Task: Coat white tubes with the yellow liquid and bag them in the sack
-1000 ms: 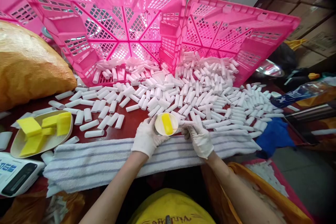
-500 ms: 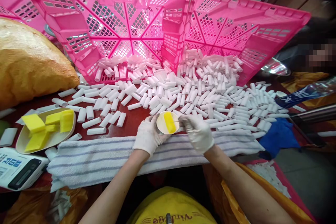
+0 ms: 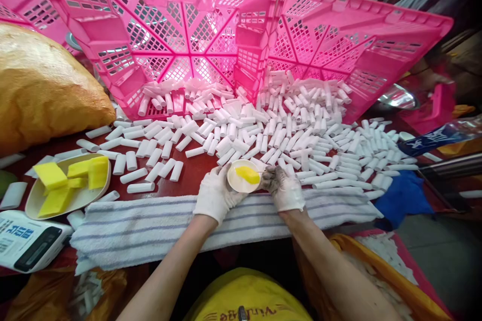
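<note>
My left hand (image 3: 214,193), in a white glove, is closed around the side of a small round white bowl (image 3: 237,186) above the striped towel. A yellow piece (image 3: 247,175) lies in the bowl, curved along its upper edge. My right hand (image 3: 284,190), gloved with darkened fingertips, pinches what looks like a thin stick (image 3: 261,172) whose tip reaches the yellow piece. Much of the stick is hidden by my fingers. Farther left, an oval dish (image 3: 87,195) holds several thick yellow slabs (image 3: 54,202).
Many short white tubes (image 3: 233,130) cover the red table (image 3: 171,188) and spill from tipped pink baskets (image 3: 188,53). A striped towel (image 3: 150,230) runs along the front edge. A white device (image 3: 30,241) and an orange sack (image 3: 45,90) stand left; a blue cloth (image 3: 402,199) hangs right.
The yellow piece has gone from an upright strip to a flatter, slanted, curved shape in the bowl. My right hand has turned, its fingers now pointing more upward. The left hand keeps its hold.
</note>
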### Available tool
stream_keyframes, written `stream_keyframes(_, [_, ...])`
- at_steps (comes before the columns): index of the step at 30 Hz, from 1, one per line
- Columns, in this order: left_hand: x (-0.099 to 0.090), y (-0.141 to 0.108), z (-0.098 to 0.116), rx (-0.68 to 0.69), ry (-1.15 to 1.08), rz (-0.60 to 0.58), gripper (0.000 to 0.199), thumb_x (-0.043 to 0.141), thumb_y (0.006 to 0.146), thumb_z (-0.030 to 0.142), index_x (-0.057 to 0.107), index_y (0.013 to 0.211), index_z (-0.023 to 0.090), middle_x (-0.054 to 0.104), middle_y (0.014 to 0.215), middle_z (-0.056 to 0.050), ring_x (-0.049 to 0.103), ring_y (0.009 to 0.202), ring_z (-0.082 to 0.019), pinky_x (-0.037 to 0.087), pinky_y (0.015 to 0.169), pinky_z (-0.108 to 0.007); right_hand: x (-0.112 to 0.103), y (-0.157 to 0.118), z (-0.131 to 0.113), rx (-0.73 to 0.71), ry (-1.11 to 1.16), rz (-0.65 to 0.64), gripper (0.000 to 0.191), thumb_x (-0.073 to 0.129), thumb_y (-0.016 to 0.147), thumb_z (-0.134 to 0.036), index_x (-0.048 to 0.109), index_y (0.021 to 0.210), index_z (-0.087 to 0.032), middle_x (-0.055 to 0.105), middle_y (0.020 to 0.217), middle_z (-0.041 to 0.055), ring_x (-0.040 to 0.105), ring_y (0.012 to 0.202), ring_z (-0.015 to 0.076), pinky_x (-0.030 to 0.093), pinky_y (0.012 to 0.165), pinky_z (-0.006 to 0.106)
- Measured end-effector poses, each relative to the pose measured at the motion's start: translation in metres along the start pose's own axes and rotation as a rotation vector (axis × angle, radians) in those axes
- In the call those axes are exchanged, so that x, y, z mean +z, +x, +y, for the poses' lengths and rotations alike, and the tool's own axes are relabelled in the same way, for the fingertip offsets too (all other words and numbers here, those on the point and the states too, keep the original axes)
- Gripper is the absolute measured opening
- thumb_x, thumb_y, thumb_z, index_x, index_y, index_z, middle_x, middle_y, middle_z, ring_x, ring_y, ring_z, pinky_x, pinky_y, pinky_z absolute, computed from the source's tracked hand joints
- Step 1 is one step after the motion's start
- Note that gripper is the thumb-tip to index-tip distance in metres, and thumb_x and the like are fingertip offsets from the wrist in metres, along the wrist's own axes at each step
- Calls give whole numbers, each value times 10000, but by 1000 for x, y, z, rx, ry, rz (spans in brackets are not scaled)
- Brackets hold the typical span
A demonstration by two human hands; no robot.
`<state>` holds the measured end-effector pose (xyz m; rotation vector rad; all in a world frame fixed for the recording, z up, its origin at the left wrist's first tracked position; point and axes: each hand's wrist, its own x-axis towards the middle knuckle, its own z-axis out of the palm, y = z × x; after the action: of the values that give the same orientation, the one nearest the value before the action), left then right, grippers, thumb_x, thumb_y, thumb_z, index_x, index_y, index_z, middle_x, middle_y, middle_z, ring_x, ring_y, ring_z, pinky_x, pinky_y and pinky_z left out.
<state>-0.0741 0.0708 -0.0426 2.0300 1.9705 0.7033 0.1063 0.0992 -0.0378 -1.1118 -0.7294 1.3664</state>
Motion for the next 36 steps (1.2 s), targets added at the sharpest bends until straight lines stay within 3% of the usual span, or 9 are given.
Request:
stream_keyframes(5, [-1,0,0,7,-8,-2,904,671,581,670,466,1318,190,565,1163,-113,568,994,-278,448,897,-373,-14,-10,3,-96,-345,58,358,636,761,-527,665,813,-174,673,737,60,619,597,145,536,551,265])
stream_keyframes(10, [1,0,-1,9,-8,-5,897,643,603,690,461,1324,188,554,1175,-124,559,1008,-284,438,903,-386,-24,-19,-25,-83,-365,35,419,606,775,-570,659,853,-162,641,627,30,573,497,126,490,472,244])
stream_keyframes(15, [-1,-1,0,6,-13,-15,879,636,616,690,461,1324,200,550,1185,-125,551,1024,-289,427,914,-394,-6,-14,-49,-119,-355,17,418,634,751,-566,640,820,-154,630,627,17,584,520,119,512,499,240])
stream_keyframes(21, [-1,-1,0,-3,-16,-12,834,655,618,646,474,1307,213,556,1173,-118,556,1017,-285,436,900,-390,2,-6,-23,-166,-320,-71,347,569,820,-533,634,818,-192,613,629,9,567,520,124,498,505,260])
stream_keyframes(25, [2,-1,-2,7,-25,11,845,663,611,635,473,1308,198,562,1164,-117,562,997,-278,444,895,-390,-17,-15,-9,-212,-556,-148,260,563,843,-462,686,878,-236,619,662,15,543,539,141,471,514,277])
stream_keyframes(30, [2,-1,-2,17,-17,12,862,644,623,652,467,1313,165,565,1168,-124,556,1011,-283,436,912,-396,-38,-13,-16,-428,-912,-334,242,528,870,-389,691,1005,-272,677,994,51,625,900,217,494,814,379])
stream_keyframes(32, [1,-1,-1,18,-20,1,859,635,630,661,465,1315,171,565,1172,-123,559,1006,-282,437,906,-391,-38,-9,-22,-523,-1164,-405,229,523,877,-348,689,1021,-282,677,949,50,613,906,218,467,830,367])
stream_keyframes(36, [-1,-1,2,-2,-19,1,846,639,633,654,460,1321,194,561,1184,-118,558,1010,-286,434,908,-397,-34,-7,-41,-763,-1664,-409,244,478,897,-258,687,1022,-263,634,795,52,563,789,190,393,721,295])
